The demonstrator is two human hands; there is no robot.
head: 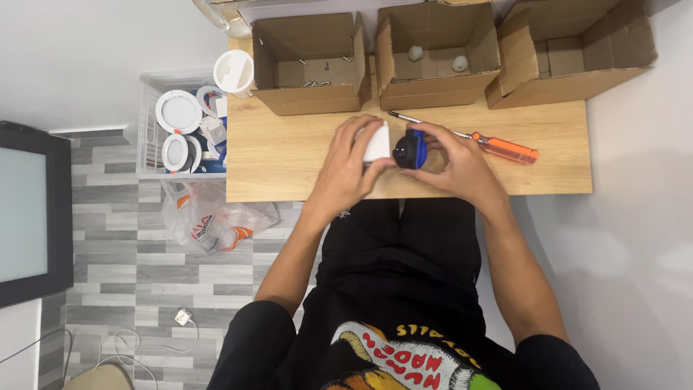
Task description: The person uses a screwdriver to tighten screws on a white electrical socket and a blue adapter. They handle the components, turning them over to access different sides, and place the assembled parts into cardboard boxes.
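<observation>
Black shirt fabric with a bright cartoon print (404,361) fills the bottom of the head view, and both bare forearms reach forward from it to the wooden table (289,155). Above the table's near edge the left hand (350,162) closes its fingers around a white boxy part (377,142), while the right hand (455,162) curls its fingers around a blue and black round part (410,149); the two parts touch between the hands. Just behind the right hand lies an orange-handled screwdriver (498,146). Three open brown cardboard boxes line the far edge: the left box (310,61) holds screws, the middle box (437,54) two small white pieces. Left of the table, a clear crate (148,137) holds round white lamp discs, with a crumpled plastic bag (216,217) on the floor below.
</observation>
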